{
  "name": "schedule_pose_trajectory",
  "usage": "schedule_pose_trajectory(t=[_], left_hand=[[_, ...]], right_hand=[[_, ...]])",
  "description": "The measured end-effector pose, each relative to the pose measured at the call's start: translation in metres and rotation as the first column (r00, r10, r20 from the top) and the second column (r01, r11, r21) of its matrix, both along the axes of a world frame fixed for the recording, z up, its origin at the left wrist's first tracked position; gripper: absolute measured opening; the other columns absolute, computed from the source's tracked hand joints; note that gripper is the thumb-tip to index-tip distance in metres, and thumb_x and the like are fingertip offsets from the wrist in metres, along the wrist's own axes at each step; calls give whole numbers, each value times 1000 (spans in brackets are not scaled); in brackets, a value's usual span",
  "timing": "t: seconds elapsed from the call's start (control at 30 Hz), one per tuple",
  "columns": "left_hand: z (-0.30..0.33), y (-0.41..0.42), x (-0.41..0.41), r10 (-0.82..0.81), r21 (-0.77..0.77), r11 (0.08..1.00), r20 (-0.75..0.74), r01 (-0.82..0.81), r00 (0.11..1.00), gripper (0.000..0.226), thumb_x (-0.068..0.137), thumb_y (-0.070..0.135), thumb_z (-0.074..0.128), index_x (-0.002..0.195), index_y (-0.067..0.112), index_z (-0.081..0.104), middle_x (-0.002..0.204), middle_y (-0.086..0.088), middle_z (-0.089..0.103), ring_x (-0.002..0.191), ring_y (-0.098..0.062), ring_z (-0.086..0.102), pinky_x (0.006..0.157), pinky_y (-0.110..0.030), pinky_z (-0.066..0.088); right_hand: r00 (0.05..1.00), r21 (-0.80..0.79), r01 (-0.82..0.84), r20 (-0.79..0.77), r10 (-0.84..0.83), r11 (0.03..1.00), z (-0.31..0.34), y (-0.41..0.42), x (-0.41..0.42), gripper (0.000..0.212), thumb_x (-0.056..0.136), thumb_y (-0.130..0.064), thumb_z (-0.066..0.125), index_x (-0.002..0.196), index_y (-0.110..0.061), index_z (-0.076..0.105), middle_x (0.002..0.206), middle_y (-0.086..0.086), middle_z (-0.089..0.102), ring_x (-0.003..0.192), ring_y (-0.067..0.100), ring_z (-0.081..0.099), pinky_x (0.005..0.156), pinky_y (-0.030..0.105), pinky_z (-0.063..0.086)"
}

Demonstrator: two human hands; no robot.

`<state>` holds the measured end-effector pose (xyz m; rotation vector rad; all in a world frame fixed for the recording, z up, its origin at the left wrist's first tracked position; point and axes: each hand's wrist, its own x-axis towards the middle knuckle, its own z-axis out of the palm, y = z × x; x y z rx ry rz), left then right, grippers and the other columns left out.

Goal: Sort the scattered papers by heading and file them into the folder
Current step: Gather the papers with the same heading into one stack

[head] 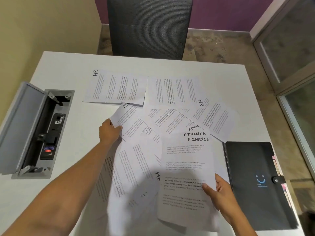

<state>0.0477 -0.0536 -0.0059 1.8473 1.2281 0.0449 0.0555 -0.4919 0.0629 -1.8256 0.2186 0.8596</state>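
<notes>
Several printed sheets lie scattered and overlapping on a white table point(68, 68), with handwritten headings HR, ADMIN and FINANCE. My right hand point(219, 195) grips two FINANCE sheets point(185, 167) by their right edge, held above the pile. My left hand point(109, 132) pinches the lower corner of another sheet point(129, 120) whose heading begins FIN, partly tucked under an HR sheet point(117, 87). A second HR sheet point(175, 92) lies at the back right. The black folder point(255, 178) lies closed at the right, snapped with a tab, coloured dividers showing at its edge.
An open grey cable box point(39, 130) with sockets is set into the table at the left, its lid standing up. A dark mesh chair point(148, 26) stands beyond the far edge. A glass partition point(289, 48) runs along the right.
</notes>
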Motion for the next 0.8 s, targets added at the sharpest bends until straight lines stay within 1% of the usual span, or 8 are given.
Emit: schedule_pose_trajectory(t=[0.1,0.17,0.27,0.37,0.43,0.57,0.67,0.8], left_hand=[[6,-6,-15,46,-127,991,40,-40,998,35,83,19,74,114,5,65,94,-13,73,82,-31,70,75,-39,59],[16,-12,-28,90,-192,979,82,-73,993,21,85,18,71,103,9,68,82,-12,73,74,-32,72,74,-47,60],[33,-26,-46,167,-225,967,195,-122,966,9,87,16,69,96,15,67,81,-4,72,72,-30,71,72,-48,60],[57,-43,-60,144,-150,983,285,-104,948,22,91,15,66,113,12,65,89,5,68,79,-16,66,65,-26,54],[71,-51,-67,142,-92,989,325,-118,935,29,93,17,65,121,9,62,99,0,67,89,-18,64,66,-19,49],[97,-62,-80,145,-38,989,412,-142,900,27,94,19,64,119,10,61,101,-2,66,92,-19,63,64,-16,45],[114,-71,-90,58,35,996,470,-84,881,17,93,20,65,109,16,59,93,4,63,87,-16,62,64,-16,45],[132,-79,-103,-27,115,992,567,-47,824,17,92,18,66,106,21,57,94,10,62,88,-10,62,71,-23,50]], right_hand=[[1000,5,-19,19,18,1000,4,-1,-2,35,93,-10,65,125,-24,62,117,-6,73,111,17,68,102,47,50],[999,8,-27,28,27,1000,6,-2,-4,36,93,-9,65,125,-24,61,118,-7,72,113,16,67,103,47,49],[999,13,-35,42,34,999,6,-4,-6,37,92,-7,65,126,-22,61,119,-6,72,114,16,66,104,45,48],[996,-17,-50,71,51,999,4,-5,-11,36,93,-9,66,125,-24,61,120,-10,71,114,12,65,105,44,48],[994,-49,-62,84,66,997,3,-3,-16,35,93,-11,65,124,-24,60,119,-11,70,110,11,66,101,40,51],[993,-64,-71,92,76,995,3,0,-24,33,93,-14,64,125,-25,59,118,-9,70,108,15,66,93,38,56],[993,-69,-59,100,65,996,3,0,-28,31,94,-16,64,122,-27,58,117,-8,68,108,16,65,94,42,55],[992,-58,-46,116,53,997,7,0,-32,27,94,-15,64,115,-30,58,113,-10,68,105,15,65,87,36,55]])
